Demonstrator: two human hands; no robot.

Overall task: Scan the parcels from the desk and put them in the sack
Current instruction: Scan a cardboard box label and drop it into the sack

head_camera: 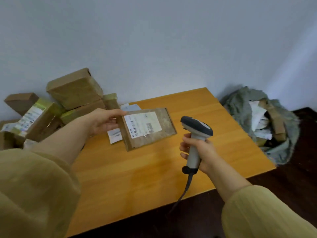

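Note:
A flat brown parcel (151, 128) with a white shipping label facing up sits over the orange wooden desk (137, 169). My left hand (104, 120) grips its left edge, thumb on top. My right hand (200, 149) holds a grey barcode scanner (195, 134) by its handle, to the right of the parcel, with its dark head turned toward the label. The scanner's cable hangs off the desk's front edge. A grey-green sack (260, 124) stands open on the floor to the right of the desk, with parcels inside it.
Several taped cardboard boxes (75, 90) are piled at the desk's left end against the pale wall. A few small white packets (115, 134) lie under and behind the held parcel. Dark floor lies in front of and to the right of the desk.

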